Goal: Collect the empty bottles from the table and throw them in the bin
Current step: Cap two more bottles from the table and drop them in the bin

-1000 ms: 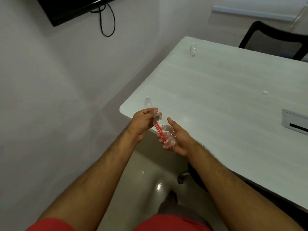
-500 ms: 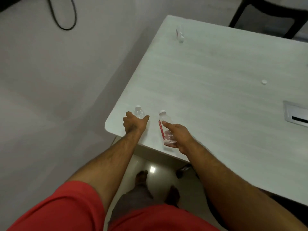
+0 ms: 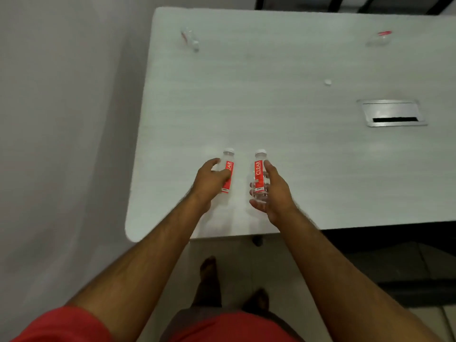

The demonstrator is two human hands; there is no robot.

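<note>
From the head view, my left hand (image 3: 209,180) has its fingers curled around one clear "CLEAR" water bottle (image 3: 227,174), and my right hand (image 3: 272,191) grips a second capped bottle (image 3: 259,176); both stand side by side near the front-left corner of the white table (image 3: 283,114). Farther back lie two more empty bottles, one far left (image 3: 189,39) and one far right (image 3: 378,38), a loose white cap (image 3: 327,82) and a metal cable hatch (image 3: 391,113).

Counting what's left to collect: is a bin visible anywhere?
No: only the table, bottles, wall and floor show; both hands hold bottles.
</note>
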